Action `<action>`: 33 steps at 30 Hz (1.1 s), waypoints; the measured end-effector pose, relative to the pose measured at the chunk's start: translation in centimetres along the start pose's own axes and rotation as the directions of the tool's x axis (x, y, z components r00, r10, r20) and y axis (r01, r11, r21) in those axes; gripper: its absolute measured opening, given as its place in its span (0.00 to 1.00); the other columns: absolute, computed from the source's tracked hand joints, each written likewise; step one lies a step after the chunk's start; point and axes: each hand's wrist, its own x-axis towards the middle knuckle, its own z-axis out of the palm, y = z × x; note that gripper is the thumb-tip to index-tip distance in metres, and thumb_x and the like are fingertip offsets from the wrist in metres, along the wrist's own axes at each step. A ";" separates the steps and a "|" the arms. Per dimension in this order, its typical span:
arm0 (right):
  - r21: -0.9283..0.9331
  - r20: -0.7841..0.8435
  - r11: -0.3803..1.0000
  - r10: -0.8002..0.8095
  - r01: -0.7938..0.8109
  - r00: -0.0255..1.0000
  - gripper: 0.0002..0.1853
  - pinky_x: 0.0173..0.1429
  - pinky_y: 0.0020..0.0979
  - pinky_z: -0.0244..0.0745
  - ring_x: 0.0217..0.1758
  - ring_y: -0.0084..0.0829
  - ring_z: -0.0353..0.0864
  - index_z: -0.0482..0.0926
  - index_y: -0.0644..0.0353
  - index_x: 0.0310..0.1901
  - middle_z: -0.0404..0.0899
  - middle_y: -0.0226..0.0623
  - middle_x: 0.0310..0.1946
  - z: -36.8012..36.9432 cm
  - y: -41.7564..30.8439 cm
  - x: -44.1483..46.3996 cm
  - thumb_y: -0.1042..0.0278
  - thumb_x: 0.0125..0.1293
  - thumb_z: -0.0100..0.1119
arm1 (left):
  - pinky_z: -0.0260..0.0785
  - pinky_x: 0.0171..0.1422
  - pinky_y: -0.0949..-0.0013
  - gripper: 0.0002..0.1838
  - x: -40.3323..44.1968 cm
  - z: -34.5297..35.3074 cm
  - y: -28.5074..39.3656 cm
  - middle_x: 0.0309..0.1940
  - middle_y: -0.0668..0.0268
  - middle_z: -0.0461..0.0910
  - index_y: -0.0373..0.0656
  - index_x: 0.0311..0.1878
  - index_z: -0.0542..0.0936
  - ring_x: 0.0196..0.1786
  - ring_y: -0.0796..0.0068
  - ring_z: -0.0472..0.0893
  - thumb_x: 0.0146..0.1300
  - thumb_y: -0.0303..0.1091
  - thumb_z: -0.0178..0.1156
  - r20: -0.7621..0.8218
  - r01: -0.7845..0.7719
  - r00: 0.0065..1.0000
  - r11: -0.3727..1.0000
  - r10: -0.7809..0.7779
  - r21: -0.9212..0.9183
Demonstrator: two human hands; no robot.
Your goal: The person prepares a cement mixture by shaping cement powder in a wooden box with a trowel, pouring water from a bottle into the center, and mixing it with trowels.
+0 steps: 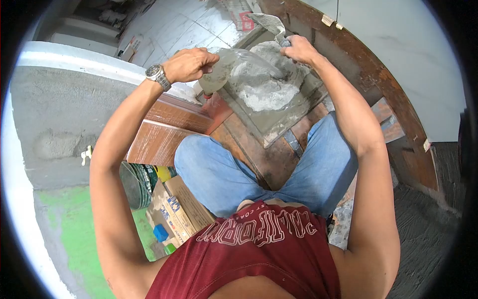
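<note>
My left hand, with a metal watch on the wrist, is closed on the rim of a translucent container tilted over a square tray. Liquid seems to run from it onto a heap of grey-white powder in the tray. My right hand is wrapped round the handle of a trowel at the tray's far right. The trowel's blade points up and left, above the powder. Wet grey material lies round the heap.
Wooden planks lie under the tray. A brown curved board runs along the right. At the lower left are a green bucket, a cardboard box and a wall tap. White floor tiles lie beyond.
</note>
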 end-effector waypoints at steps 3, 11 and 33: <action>0.001 0.005 1.000 -0.007 0.007 1.000 0.24 0.57 0.45 0.77 0.50 0.53 0.84 0.83 0.70 0.43 0.84 0.60 0.43 0.2 -0.1 0.2 0.56 0.53 0.64 | 0.71 0.44 0.49 0.06 0.4 0.2 -0.2 0.30 0.57 0.78 0.42 0.36 0.71 0.43 0.52 0.80 0.65 0.32 0.57 0.016 0.000 1.000 1.000 0.000 0.028; -0.035 -0.012 0.995 -0.089 0.089 0.996 0.27 0.59 0.45 0.76 0.53 0.55 0.83 0.81 0.71 0.48 0.83 0.61 0.46 0.6 -0.5 0.0 0.55 0.54 0.63 | 0.67 0.43 0.48 0.09 1.0 -0.3 -0.1 0.27 0.54 0.74 0.40 0.33 0.68 0.40 0.48 0.78 0.62 0.30 0.59 0.070 0.050 0.996 0.998 -0.053 0.043; -0.088 -0.165 0.994 -0.071 0.057 0.984 0.25 0.59 0.50 0.75 0.54 0.59 0.81 0.78 0.68 0.51 0.82 0.63 0.47 0.0 -3.6 -1.4 0.56 0.58 0.60 | 0.71 0.43 0.50 0.07 3.0 0.2 -0.7 0.28 0.56 0.80 0.39 0.33 0.73 0.41 0.51 0.81 0.58 0.31 0.59 0.186 0.037 0.982 0.998 -0.046 0.050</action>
